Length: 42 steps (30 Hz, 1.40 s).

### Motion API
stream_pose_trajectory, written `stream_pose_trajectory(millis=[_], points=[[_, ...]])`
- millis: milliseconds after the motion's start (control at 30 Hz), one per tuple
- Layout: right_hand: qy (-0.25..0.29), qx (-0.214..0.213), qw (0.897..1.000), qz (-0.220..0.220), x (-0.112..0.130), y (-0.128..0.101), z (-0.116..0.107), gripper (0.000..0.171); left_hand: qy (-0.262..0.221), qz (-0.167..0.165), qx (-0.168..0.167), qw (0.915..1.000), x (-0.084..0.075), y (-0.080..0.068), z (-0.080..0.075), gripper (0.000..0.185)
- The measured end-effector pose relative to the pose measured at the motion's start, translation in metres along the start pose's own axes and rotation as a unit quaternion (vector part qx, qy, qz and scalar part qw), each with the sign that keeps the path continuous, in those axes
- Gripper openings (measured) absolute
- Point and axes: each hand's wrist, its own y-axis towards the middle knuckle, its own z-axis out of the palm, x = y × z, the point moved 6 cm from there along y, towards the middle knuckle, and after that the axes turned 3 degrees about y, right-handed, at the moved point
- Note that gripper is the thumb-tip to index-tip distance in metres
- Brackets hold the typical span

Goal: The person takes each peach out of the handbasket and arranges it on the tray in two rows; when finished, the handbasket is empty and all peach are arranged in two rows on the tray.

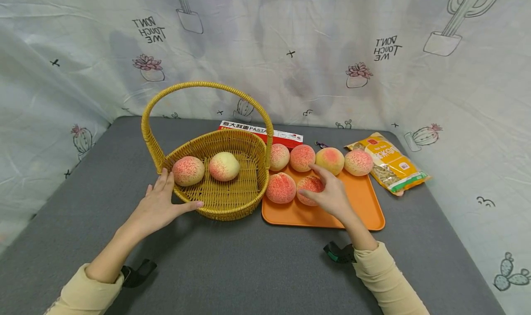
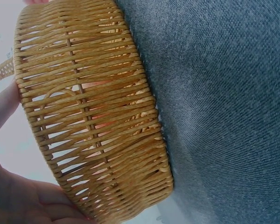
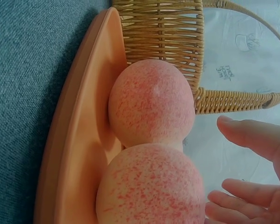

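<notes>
Two peaches lie inside the wicker basket (image 1: 224,193), just beyond the fingertips of the left hand (image 1: 159,204), which rests with straight fingers against the basket's near-left wall, thumb along the rim, bracing rather than gripping; the speckled pink peach (image 1: 188,171) sits closest to those fingers and the paler peach (image 1: 224,166) a little further right. Between the two hands the basket touches or nearly touches the orange tray (image 1: 361,204). The right hand (image 1: 327,193) hovers over the tray with fingers spread and relaxed, clasping nothing; the near-right peach (image 1: 310,186) lies directly under its fingertips, seemingly just touched, with the near-left peach (image 1: 280,188) pressed against it on the basket side (the right wrist view shows the pair touching). Beyond this hand stand four more peaches in a row (image 1: 317,159), and further right a yellow snack bag (image 1: 387,163); a red pasta box (image 1: 261,131) lies behind the basket on the grey worktop (image 1: 249,269). A likely risk: since the two near peaches touch, a lift of one could nudge its neighbour rolling over the tray's shallow lip. The tall handle (image 1: 207,85) could also catch a passing wrist, and the open left hand might let the basket slide.
</notes>
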Motion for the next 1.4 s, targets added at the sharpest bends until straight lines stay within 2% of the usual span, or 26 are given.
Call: stream_pose_trajectory(millis=[433,567,700,800,900,1033,1267,1400], points=[[-0.003,-0.002,0.999,-0.041,0.016,0.003,0.003,0.069,0.014,0.003,-0.003,0.9999,-0.001,0.001,-0.002,0.125],[0.041,0.025,0.998,-0.048,0.030,0.005,0.007,0.069,0.018,0.003,-0.002,0.9998,-0.001,0.001,-0.001,0.125],[0.096,0.065,0.991,-0.071,0.051,0.007,0.017,0.068,0.018,0.002,-0.002,0.9998,0.000,0.001,-0.001,0.125],[0.107,0.096,0.985,-0.096,0.068,0.009,0.029,0.069,0.018,0.002,-0.002,0.9998,0.001,0.001,-0.001,0.125],[0.091,0.117,0.981,-0.126,0.085,0.015,0.042,0.071,0.018,0.003,-0.002,0.9998,0.000,0.002,-0.001,0.125],[0.043,0.137,0.977,-0.158,0.105,0.029,0.059,0.073,0.016,0.002,0.000,0.9999,0.001,0.002,-0.001,0.125],[-0.031,0.183,0.973,-0.137,0.120,0.058,0.091,0.077,0.008,-0.001,0.006,0.9999,0.001,0.002,0.000,0.125],[-0.070,0.226,0.963,-0.132,0.129,0.072,0.111,0.077,0.009,-0.002,0.006,0.9999,0.001,0.001,-0.001,0.125]])
